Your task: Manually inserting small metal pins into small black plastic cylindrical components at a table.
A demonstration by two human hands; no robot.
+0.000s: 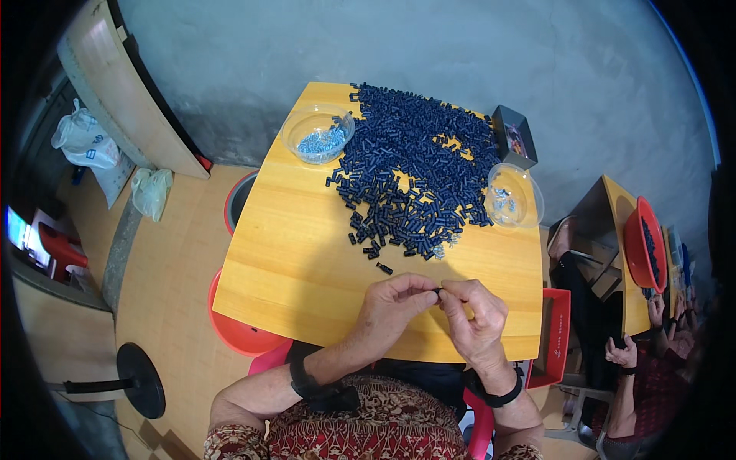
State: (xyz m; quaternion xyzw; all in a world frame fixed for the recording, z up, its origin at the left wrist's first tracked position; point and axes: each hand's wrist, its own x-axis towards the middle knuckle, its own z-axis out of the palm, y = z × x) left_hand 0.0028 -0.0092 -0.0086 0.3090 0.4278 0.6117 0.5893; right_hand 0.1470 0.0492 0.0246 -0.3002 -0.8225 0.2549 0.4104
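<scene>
My left hand [396,308] and my right hand [473,313] meet over the near part of the yellow table, both with fingers pinched together. Between the fingertips is a small black cylindrical part [438,291], mostly hidden by the fingers. One loose black part [384,268] lies on the wood just beyond my left hand. Farther off spreads a large heap of the same small black parts [418,153]. A few small clear or silvery pieces [439,251] rest at the heap's near edge.
A clear bowl of light-blue pieces [322,142] stands left of the heap; another clear bowl [529,199] and a black box [515,134] stand right. Red basins [241,330] flank the table below. At far right, another person's hand [622,353] shows near a second table [619,253].
</scene>
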